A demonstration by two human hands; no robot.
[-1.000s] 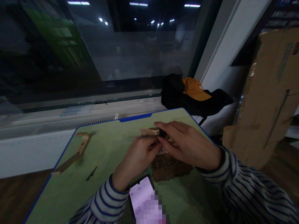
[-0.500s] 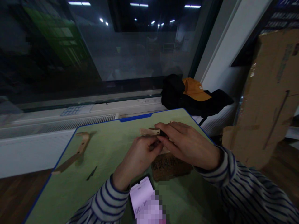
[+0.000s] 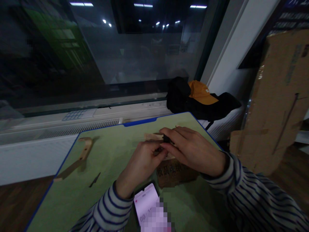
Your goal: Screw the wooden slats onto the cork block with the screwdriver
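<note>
On the green mat (image 3: 113, 151), far middle: both hands meet over a pale wooden strip (image 3: 152, 136), flat and thin, with one end poking out toward the mat's left edge.
Right hand (image 3: 193, 151): thumb and forefinger pinched on a small black part (image 3: 166, 139) set against the strip; the other fingers lie flat over it.
Left hand (image 3: 141, 166): fingers curled in, tips bunched against the right thumb; I cannot tell whether they clasp anything, as it is hidden.
Sleeves: knitted, light with dark stripes.
Mat: matte green sheet with a blue border.
Mat, just nearer than the hands: dark brown wooden board (image 3: 177, 174), rough-edged, its writing blurred.
Mat, near edge: phone (image 3: 147, 204), glossy, with a pinkish lit screen; digits "00:" show, the rest pixelated.
Mat, left side: curved pale wooden arm (image 3: 80, 158), hooked at its far end; a thin dark sliver (image 3: 95, 179) lies beside it.
Beyond the mat's far right corner: black fabric bag (image 3: 181, 96) under an orange cap (image 3: 201, 91), whose small white mark is unreadable.
Right of the mat: creased cardboard box (image 3: 282, 96), with faint print too dim to read.
</note>
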